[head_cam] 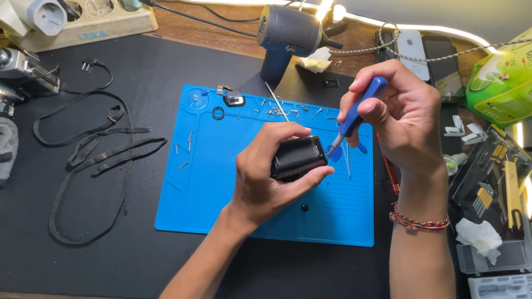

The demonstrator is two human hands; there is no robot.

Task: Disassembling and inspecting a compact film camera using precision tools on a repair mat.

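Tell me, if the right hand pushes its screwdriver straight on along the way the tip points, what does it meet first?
Most likely the black part in the left hand; the screwdriver tip of the right hand seems at its edge already.

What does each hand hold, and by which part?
The left hand grips a small black ribbed part by its sides. The right hand holds a blue-handled screwdriver by its handle.

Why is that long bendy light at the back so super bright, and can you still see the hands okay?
Head view: the light strip along the desk's back edge glares to plain white, washing out detail near it. The left hand holding the small black part and the right hand with the blue screwdriver are sharp and evenly lit over the blue mat.
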